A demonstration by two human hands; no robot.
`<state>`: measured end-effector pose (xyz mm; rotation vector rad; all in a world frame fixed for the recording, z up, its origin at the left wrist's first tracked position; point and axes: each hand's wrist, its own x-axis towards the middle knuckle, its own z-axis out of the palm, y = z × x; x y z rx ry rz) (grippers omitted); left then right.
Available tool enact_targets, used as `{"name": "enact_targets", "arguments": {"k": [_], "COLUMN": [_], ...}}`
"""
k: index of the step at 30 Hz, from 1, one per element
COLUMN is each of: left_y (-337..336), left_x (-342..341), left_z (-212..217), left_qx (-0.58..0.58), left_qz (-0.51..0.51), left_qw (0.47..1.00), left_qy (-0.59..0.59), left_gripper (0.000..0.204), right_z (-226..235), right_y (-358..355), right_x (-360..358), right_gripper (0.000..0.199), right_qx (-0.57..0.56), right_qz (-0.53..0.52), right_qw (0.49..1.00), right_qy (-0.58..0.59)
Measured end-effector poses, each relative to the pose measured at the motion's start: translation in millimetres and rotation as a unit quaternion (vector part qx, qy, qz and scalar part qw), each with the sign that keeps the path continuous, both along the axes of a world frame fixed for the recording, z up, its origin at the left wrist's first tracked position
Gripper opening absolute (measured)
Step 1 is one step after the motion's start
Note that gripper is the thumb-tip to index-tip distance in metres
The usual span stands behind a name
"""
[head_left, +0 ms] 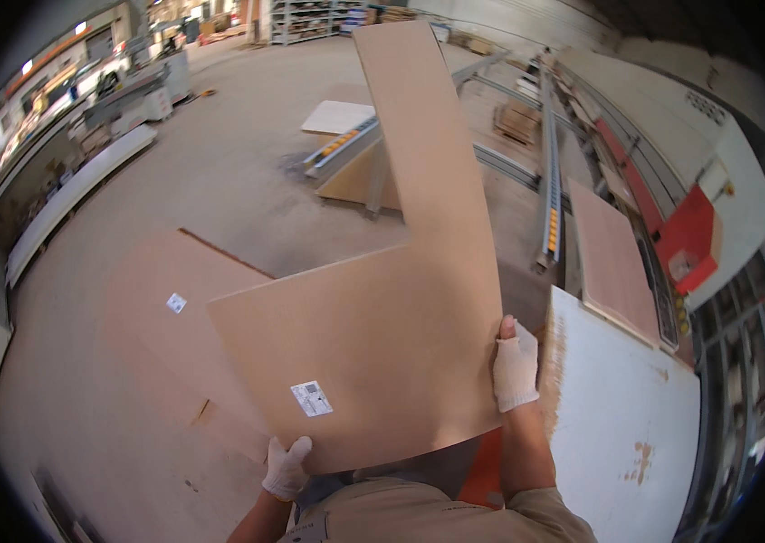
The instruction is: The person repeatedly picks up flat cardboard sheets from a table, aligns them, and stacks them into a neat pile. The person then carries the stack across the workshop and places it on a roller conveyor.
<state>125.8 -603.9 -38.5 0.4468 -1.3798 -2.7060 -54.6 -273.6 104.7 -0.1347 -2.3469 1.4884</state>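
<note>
In front of my body I hold a large L-shaped brown wood-fibre panel (pixel 346 317), its long narrow arm reaching up and away. A white printed label (pixel 311 398) is stuck near its lower left corner. My left hand (pixel 287 468), in a pale glove, is closed on the near left edge, thumb on top. Further up on the right, my gloved right hand (pixel 516 365) grips the panel's right edge with its thumb on the face. The fingers under the board are hidden. Beyond the left edge a similar brown panel (pixel 156 308) lies low, with its own label.
At my right stands a worn white-topped table (pixel 627 425), with a pinkish board (pixel 613 262) behind it. A long machine with metal rails (pixel 550 181) and a red part (pixel 688 240) runs along the right. Far left is a low bench (pixel 84 195); shelving (pixel 306 20) stands at the back.
</note>
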Motion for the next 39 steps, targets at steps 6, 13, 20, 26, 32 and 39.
{"name": "enact_targets", "arguments": {"k": [6, 13, 20, 26, 32, 39], "left_y": [-77.2, -63.2, 65.3, 240.4, 359.0, 456.1], "left_x": [10.8, -30.5, -74.7, -49.7, 31.4, 86.1], "left_z": [-20.9, 28.9, 57.1, 65.5, 65.9, 93.8], "left_qx": [-0.146, -0.158, -0.103, -0.156, -0.262, -0.443], "left_qz": [0.107, -0.068, -0.515, -0.768, -0.781, -0.683], "left_qw": [0.983, 0.984, 0.851, 0.614, 0.523, 0.329], "left_qy": [-0.03, -0.052, -0.011, 0.093, 0.219, 0.478], "left_gripper": [0.033, 0.03, 0.038, 0.054, 0.058, 0.055], "right_z": [-28.8, -4.4, -15.7, -53.0, -81.0, -73.8], "right_y": [-71.0, -25.8, 61.6, 63.1, 51.8, 89.7], "right_x": [2.4, 67.3, 316.3, 532.7, 656.9, 687.4], "right_gripper": [0.055, 0.038, 0.028, 0.023, 0.017, 0.041], "right_qx": [-0.026, 0.025, -0.172, -0.199, -0.245, 0.132], "right_qz": [0.076, -0.092, -0.468, -0.669, -0.749, -0.722], "right_qw": [0.997, 0.988, 0.851, 0.702, 0.603, 0.516], "right_qy": [0.003, -0.12, -0.165, -0.143, -0.126, -0.441]}}
